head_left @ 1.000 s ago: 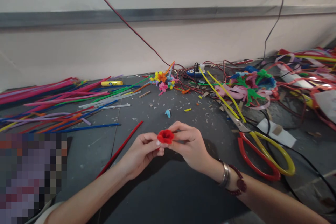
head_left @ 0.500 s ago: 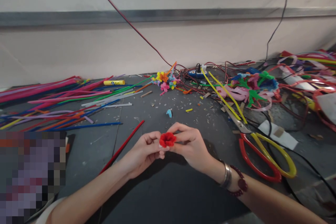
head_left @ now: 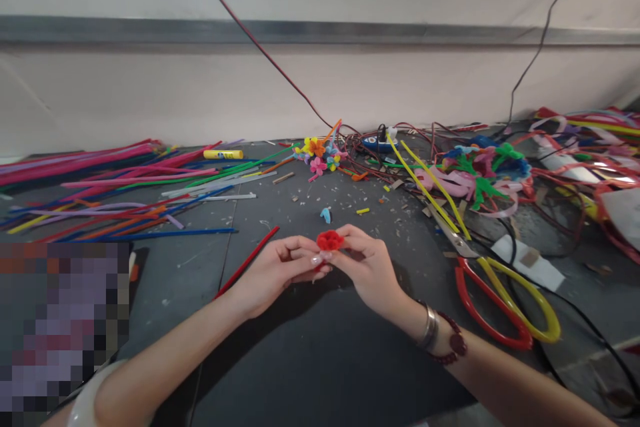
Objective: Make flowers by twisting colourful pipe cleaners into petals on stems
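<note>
A small red pipe-cleaner flower (head_left: 329,240) is held up between my two hands over the dark table. My left hand (head_left: 277,273) pinches it from below and the left, with thumb and fingertips pressed together. From the right, my right hand (head_left: 373,270) grips its side with thumb and index finger. The flower's underside is partly hidden by my fingers. A straight red pipe cleaner (head_left: 247,263) lies just beyond my left forearm. A small light-blue piece (head_left: 326,215) rests on the table behind the flower.
Scissors (head_left: 465,247) with red and yellow handles lie at the right, two yellow pipe cleaners (head_left: 430,180) by their blades. Loose pipe cleaners (head_left: 135,177) spread across the left. Small finished flowers (head_left: 317,153), a yellow glue stick (head_left: 223,155) and cables (head_left: 515,233) sit farther back.
Both hands have lifted the red flower slightly, and it has tipped so its face shows less. The whole scene has shifted a little with the camera.
</note>
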Demonstrator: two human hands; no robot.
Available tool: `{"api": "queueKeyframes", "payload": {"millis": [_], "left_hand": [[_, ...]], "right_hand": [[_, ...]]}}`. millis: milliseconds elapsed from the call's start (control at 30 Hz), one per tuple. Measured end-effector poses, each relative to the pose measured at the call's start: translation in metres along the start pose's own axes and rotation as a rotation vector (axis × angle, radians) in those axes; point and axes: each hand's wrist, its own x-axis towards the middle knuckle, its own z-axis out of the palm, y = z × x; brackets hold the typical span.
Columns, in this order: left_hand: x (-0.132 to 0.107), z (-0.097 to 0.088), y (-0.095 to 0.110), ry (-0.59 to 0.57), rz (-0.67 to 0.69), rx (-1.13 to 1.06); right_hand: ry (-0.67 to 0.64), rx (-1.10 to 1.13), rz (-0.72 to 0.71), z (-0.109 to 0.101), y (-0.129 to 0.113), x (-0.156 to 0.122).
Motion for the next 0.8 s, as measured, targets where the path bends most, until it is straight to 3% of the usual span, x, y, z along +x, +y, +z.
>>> {"api": "queueKeyframes", "payload": {"millis": [100, 233, 300, 400, 533, 600, 700, 800], "left_hand": [[0.002, -0.015, 0.014, 0.094, 0.105, 0.36], [0.005, -0.048, 0.032, 0.426, 0.333, 0.909], [0.006, -0.062, 0.035, 0.486, 0.334, 1.115], [0.009, -0.069, 0.035, 0.408, 0.224, 1.273], [0.008, -0.056, 0.039, 0.312, 0.121, 1.367], [0.004, -0.041, 0.044, 0.211, 0.137, 1.246], [-0.006, -0.016, 0.049, -0.038, 0.103, 0.876], [-0.011, 0.002, 0.047, -0.054, 0.101, 0.709]], "right_hand": [[0.057, 0.034, 0.038, -0.002, 0.002, 0.003], [0.101, 0.119, 0.122, -0.002, 0.004, 0.006], [0.113, 0.161, 0.165, -0.002, 0.004, 0.006], [0.125, 0.18, 0.213, -0.002, 0.005, 0.007], [0.122, 0.178, 0.247, -0.002, 0.006, 0.009], [0.119, 0.181, 0.259, -0.002, 0.007, 0.009], [0.12, 0.162, 0.254, -0.002, 0.008, 0.009], [0.115, 0.123, 0.238, -0.001, 0.009, 0.007]]}}
